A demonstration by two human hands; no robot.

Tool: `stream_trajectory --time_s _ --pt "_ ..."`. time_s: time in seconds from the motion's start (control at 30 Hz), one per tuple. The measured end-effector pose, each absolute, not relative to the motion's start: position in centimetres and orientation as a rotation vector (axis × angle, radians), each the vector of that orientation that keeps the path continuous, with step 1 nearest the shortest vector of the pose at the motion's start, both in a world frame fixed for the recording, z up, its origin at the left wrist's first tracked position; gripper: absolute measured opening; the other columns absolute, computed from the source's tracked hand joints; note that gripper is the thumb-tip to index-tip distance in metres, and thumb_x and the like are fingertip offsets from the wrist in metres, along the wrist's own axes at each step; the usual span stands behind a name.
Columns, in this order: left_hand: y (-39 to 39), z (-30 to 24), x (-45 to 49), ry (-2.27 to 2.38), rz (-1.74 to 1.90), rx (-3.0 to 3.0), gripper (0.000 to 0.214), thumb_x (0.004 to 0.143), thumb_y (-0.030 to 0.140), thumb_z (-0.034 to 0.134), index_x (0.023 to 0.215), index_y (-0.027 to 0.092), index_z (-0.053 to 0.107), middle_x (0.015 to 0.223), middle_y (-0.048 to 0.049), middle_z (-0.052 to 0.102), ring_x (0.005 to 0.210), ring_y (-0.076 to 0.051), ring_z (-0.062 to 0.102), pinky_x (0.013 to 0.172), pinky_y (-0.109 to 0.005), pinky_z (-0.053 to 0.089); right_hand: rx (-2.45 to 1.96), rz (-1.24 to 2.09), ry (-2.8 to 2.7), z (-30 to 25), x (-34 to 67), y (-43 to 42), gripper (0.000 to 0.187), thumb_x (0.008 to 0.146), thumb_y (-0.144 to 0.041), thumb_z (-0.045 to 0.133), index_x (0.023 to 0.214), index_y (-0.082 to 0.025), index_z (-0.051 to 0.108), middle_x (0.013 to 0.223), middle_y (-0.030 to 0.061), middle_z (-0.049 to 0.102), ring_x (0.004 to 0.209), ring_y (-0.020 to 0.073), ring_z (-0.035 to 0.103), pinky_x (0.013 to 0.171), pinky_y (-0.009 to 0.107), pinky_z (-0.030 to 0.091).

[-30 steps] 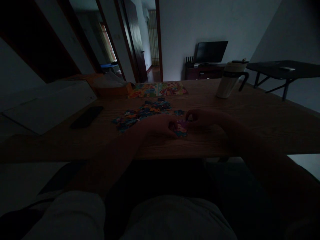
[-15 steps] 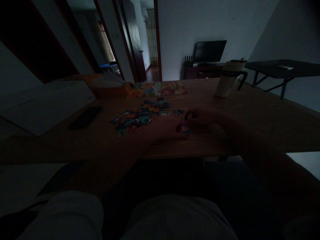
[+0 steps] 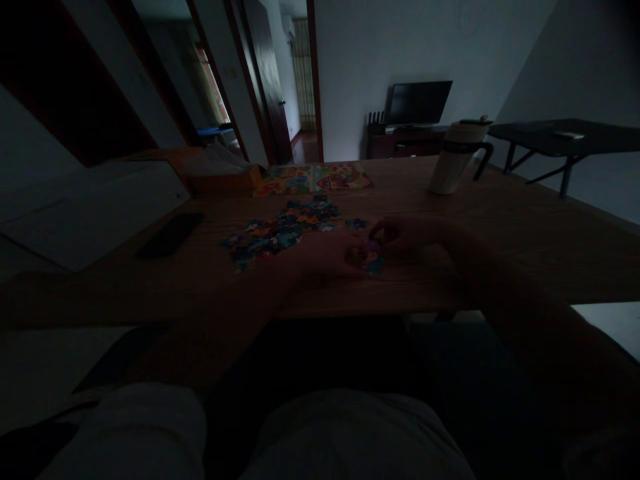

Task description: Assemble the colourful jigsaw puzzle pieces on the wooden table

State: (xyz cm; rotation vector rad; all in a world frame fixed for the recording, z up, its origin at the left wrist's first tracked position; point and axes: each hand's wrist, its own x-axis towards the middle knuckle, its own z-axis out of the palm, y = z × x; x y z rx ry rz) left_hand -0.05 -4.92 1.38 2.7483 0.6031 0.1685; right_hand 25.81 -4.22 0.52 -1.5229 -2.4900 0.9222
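The room is dim. My left hand (image 3: 327, 255) and my right hand (image 3: 415, 237) meet over a small joined cluster of jigsaw pieces (image 3: 373, 257) near the front edge of the wooden table (image 3: 500, 240). The fingers of both hands curl in and pinch at that purple and blue cluster. A spread of loose jigsaw pieces (image 3: 283, 233) lies just behind and left of my left hand. Farther back a colourful picture sheet (image 3: 313, 179) lies flat.
A dark phone (image 3: 170, 235) lies at the left, beside a white flat box (image 3: 90, 210) and an orange box (image 3: 220, 173). A white lidded mug (image 3: 457, 159) stands at the back right. Beyond the table are a television (image 3: 420, 103), a dark side table (image 3: 555, 137) and an open doorway.
Both hands stayed together over the small cluster, with the fingers shifting slightly. The view drifted a little.
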Motion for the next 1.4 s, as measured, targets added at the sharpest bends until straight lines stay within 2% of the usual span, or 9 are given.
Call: stream_trajectory --time_s 0.1,0.3,0.53,0.73,0.83,1.07,1.2,1.33,1.4 --pt "-4.0 1.3 -0.7 0.489 0.194 2.665 0.042 0.081 0.044 0.077 0.117 0.024 0.070 0.128 -0.0066 0.065 0.118 -0.023 0.058 0.100 -0.033 0.041 -1.541 0.901 -2.496 0.5 25.9 -4.1 0.063 0.075 -0.049 0.074 0.132 -0.024 0.064 0.102 0.0075 0.073 0.085 0.0229 0.067 0.071 0.031 0.049" --pt "-3.8 0.9 -0.3 0.511 0.183 2.668 0.040 0.085 0.044 0.073 0.120 0.024 0.071 0.118 -0.0064 0.069 0.105 -0.021 0.063 0.092 -0.030 0.045 -1.600 0.862 -2.509 0.3 26.0 -3.9 0.064 0.076 -0.052 0.074 0.133 -0.025 0.064 0.103 0.0076 0.073 0.087 0.0234 0.067 0.073 0.032 0.050" --pt "-4.6 0.7 0.1 0.546 0.227 2.766 0.030 0.092 0.045 0.063 0.112 0.027 0.075 0.106 -0.0049 0.072 0.100 -0.022 0.065 0.091 -0.032 0.046 -1.568 0.864 -2.522 0.5 25.9 -4.2 0.066 0.077 -0.055 0.073 0.134 -0.025 0.063 0.105 0.0074 0.073 0.089 0.0233 0.068 0.074 0.032 0.051" --pt "-4.8 0.9 0.0 0.454 0.210 2.769 0.026 0.092 0.033 0.065 0.115 0.028 0.076 0.126 -0.0032 0.069 0.116 -0.022 0.061 0.099 -0.032 0.043 -1.579 0.857 -2.521 0.8 25.6 -4.3 0.066 0.075 -0.052 0.074 0.134 -0.023 0.063 0.102 0.0074 0.073 0.087 0.0232 0.067 0.073 0.032 0.050" --pt "-5.0 1.1 -0.1 0.492 0.163 2.766 0.029 0.091 0.026 0.064 0.118 0.030 0.075 0.126 -0.0012 0.069 0.113 -0.021 0.062 0.096 -0.030 0.044 -1.598 0.821 -2.516 0.7 25.7 -4.2 0.067 0.074 -0.054 0.075 0.132 -0.023 0.064 0.103 0.0076 0.073 0.088 0.0237 0.067 0.074 0.032 0.050" --pt "-4.2 1.5 -0.7 0.495 0.133 2.770 0.022 0.089 0.019 0.058 0.100 0.025 0.077 0.109 -0.0033 0.072 0.101 -0.020 0.064 0.091 -0.030 0.045 -1.618 0.769 -2.520 0.7 25.7 -4.3 0.068 0.073 -0.052 0.076 0.134 -0.024 0.063 0.107 0.0089 0.072 0.090 0.0253 0.067 0.075 0.034 0.050" --pt "-4.9 1.9 -0.6 0.611 0.154 2.869 0.022 0.092 0.034 0.058 0.102 0.020 0.072 0.103 -0.0074 0.069 0.098 -0.022 0.063 0.087 -0.031 0.045 -1.616 0.772 -2.519 0.7 25.6 -4.5 0.063 0.076 -0.050 0.074 0.133 -0.024 0.063 0.106 0.0090 0.072 0.088 0.0244 0.067 0.073 0.033 0.049" --pt "-7.0 1.7 0.6 0.868 0.167 2.974 0.061 0.083 0.068 0.062 0.123 0.023 0.062 0.115 -0.0103 0.067 0.103 -0.028 0.062 0.084 -0.035 0.046 -1.604 0.780 -2.518 0.6 25.6 -4.3 0.062 0.076 -0.049 0.075 0.132 -0.024 0.064 0.104 0.0083 0.073 0.087 0.0241 0.067 0.073 0.032 0.049" --pt "-7.6 1.5 1.1 0.903 0.103 2.996 0.068 0.080 0.074 0.060 0.126 0.024 0.060 0.115 -0.0095 0.068 0.102 -0.029 0.063 0.082 -0.036 0.046 -1.597 0.787 -2.520 0.4 25.7 -4.2 0.061 0.077 -0.051 0.074 0.131 -0.025 0.064 0.103 0.0079 0.073 0.087 0.0240 0.068 0.072 0.032 0.050"
